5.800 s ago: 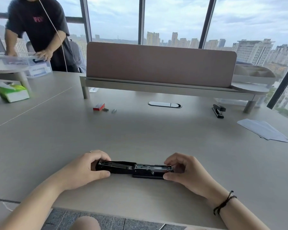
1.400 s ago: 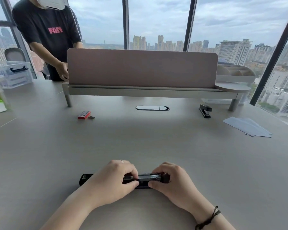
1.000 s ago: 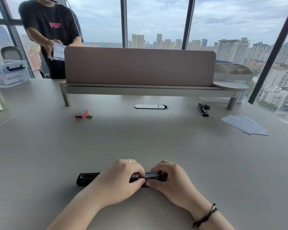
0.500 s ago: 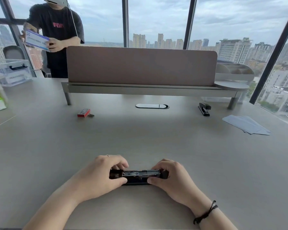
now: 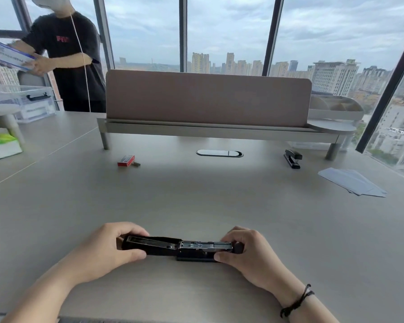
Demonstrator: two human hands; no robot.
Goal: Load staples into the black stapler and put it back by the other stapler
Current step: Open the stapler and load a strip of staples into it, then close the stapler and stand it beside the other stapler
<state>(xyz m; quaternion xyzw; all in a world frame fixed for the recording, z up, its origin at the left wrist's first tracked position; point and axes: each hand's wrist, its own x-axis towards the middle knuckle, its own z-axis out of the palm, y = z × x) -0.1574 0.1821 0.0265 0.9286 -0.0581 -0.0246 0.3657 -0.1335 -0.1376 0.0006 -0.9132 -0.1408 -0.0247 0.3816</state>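
black stapler point(image 5: 180, 248) near centre on bench point(image 5: 196, 201), hinged flat open | left hand point(image 5: 112, 249) fingers grip lid end; right hand point(image 5: 245, 251) fingers pinch magazine end | staples possibly loaded; unclear | left: close; return beside other stapler point(image 5: 292, 158), far right

Our black stapler point(image 5: 180, 247), opened flat

We see it lying across the desk at 6 o'clock, metal channel facing up; the other stapler point(image 5: 292, 158) sits closed at 2 o'clock, well apart.
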